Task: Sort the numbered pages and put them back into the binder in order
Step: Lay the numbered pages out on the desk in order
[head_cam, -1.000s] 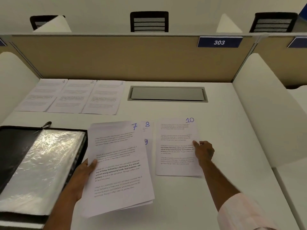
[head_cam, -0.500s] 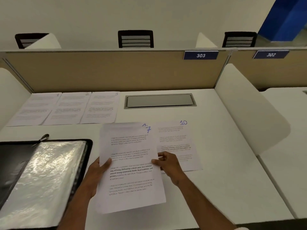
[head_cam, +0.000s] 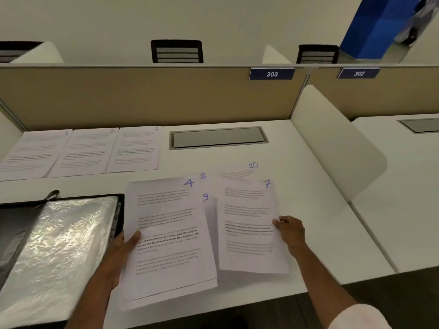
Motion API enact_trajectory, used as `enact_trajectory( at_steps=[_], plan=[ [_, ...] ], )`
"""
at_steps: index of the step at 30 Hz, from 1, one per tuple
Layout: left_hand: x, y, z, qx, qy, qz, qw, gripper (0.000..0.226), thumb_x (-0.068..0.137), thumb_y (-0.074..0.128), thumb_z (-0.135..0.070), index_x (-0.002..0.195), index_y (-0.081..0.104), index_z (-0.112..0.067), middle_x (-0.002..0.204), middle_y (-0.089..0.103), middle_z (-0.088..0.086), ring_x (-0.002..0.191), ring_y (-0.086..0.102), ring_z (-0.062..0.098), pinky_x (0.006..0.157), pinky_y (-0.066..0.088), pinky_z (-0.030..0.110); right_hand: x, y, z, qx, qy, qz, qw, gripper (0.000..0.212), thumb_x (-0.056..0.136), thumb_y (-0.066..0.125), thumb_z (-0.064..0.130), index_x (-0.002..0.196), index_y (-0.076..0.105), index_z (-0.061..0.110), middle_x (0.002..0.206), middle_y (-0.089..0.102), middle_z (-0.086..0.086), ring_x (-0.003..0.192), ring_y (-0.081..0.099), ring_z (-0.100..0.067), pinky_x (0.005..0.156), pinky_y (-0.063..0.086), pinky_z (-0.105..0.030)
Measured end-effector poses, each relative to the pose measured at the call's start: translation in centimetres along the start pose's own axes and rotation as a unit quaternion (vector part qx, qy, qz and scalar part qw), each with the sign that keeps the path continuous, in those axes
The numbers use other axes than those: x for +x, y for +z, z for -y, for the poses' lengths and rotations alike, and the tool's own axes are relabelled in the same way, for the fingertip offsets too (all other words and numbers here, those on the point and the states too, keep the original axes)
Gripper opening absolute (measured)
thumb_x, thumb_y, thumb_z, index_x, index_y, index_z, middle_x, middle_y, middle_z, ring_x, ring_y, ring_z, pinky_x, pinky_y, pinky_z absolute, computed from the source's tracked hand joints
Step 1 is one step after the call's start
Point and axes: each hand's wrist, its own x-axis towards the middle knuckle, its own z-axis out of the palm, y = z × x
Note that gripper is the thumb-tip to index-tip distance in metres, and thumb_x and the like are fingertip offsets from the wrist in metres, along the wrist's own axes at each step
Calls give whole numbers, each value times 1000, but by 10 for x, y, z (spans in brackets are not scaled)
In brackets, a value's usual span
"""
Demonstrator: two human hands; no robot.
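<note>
In the head view, your left grip (head_cam: 123, 245) grasps the unsorted stack (head_cam: 166, 236) by its left edge, thumb laid across the top sheet. That leaves the upper right corner free, so the handwritten 4 reads at a glance. The stack hangs over the front of the bench (head_cam: 308, 210), just beside the open binder (head_cam: 54, 252), whose glossy clear sleeve faces up ready for filling. No numbered page shows inside it. Your right grip (head_cam: 291, 231) pinches page 7 (head_cam: 249, 217) at its right edge, apart from the stack, and this looks like the step of dealing one sheet out to its slot. Page 7 covers most of page 10 (head_cam: 240, 170), and I cannot tell whether it rests on that sheet or hovers above it. Page 8 (head_cam: 202, 176) and page 9 (head_cam: 205, 197) show only their numbered corners in the gap between the stack and page 7, fanned so each number stays readable. Page 1 (head_cam: 35, 153), page 2 (head_cam: 85, 150) and page 3 (head_cam: 137, 148) lie in a row at the back left, edges touching or slightly lapped, which marks the low end of the sequence. By that logic page 7 probably belongs ahead of page 8, not over page 10. Sorting seems about half done, and nothing is filed yet.
</note>
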Motion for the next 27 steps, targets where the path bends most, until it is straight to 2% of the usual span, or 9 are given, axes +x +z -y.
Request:
enact_trajectory(
  at_steps=[2, 5, 9, 12, 15, 18, 22, 25, 27],
  plan=[
    [-3, -7, 2, 0, -3, -8, 1000, 32, 90, 67, -26, 122, 62, -27, 116, 71, 13, 104, 69, 35, 93, 51, 56, 16, -12, -6, -51, -5, -21, 998, 20, 85, 72, 18, 100, 72, 5, 98, 71, -11, 86, 62, -25, 80, 49, -32],
    [-8, -11, 6, 6, -11, -19, 1000, 35, 90, 67, -21, 124, 61, -26, 115, 71, 14, 104, 69, 37, 93, 50, 61, 34, -20, -15, -127, -5, -16, 992, 22, 87, 70, 20, 103, 72, 5, 104, 72, -14, 87, 62, -28, 79, 48, -32],
    [-13, -11, 11, 22, -7, -25, 999, 43, 90, 67, -19, 131, 56, -26, 117, 70, 14, 103, 69, 38, 91, 51, 63, 23, -13, -12, -212, -21, -46, 976, 46, 91, 65, 36, 126, 58, 7, 125, 60, -17, 114, 56, -36, 93, 46, -40],
    [-17, -7, 8, 32, 2, -38, 999, 41, 87, 70, -20, 126, 58, -28, 113, 72, 10, 99, 71, 35, 88, 54, 59, -17, 15, 14, -142, -71, 9, 987, 47, 92, 61, 48, 122, 59, 12, 116, 63, -11, 106, 61, -28, 86, 48, -35],
    [-17, -5, 5, 31, 6, -42, 999, 47, 84, 74, -20, 127, 58, -27, 115, 72, 11, 99, 71, 35, 88, 54, 59, -70, 53, 49, -18, -78, 226, 971, 39, 88, 63, 53, 104, 67, 18, 96, 72, 1, 88, 69, -15, 77, 57, -34],
    [-17, -7, 1, 21, 9, -54, 998, 51, 85, 74, -18, 132, 55, -23, 115, 72, 12, 97, 71, 35, 80, 58, 53, -108, 89, 60, 38, -66, 361, 930, 40, 81, 75, 45, 111, 65, 21, 98, 73, -2, 89, 71, -14, 76, 58, -29],
    [-25, -15, -4, 4, -5, -86, 996, 29, 92, 66, -22, 121, 60, -22, 102, 75, 13, 88, 73, 34, 65, 61, 43, -121, 121, 63, 90, -39, 374, 922, 38, 77, 83, 17, 109, 64, 9, 95, 73, -14, 85, 74, -23, 79, 61, -39],
    [-30, -34, -2, 13, -12, -121, 992, 25, 94, 63, -26, 118, 62, -20, 97, 76, 11, 83, 74, 32, 59, 60, 39, -119, 137, 60, 72, -33, 352, 933, 23, 81, 79, 15, 99, 68, 5, 93, 75, -5, 81, 74, -18, 75, 61, -35],
    [-33, -50, 2, 22, -18, -144, 989, 27, 93, 64, -27, 119, 62, -17, 97, 76, 11, 82, 74, 33, 61, 60, 41, -112, 147, 54, 63, -20, 319, 946, 17, 83, 78, 17, 91, 69, 5, 90, 76, -4, 81, 74, -19, 76, 61, -40]
  ],
)
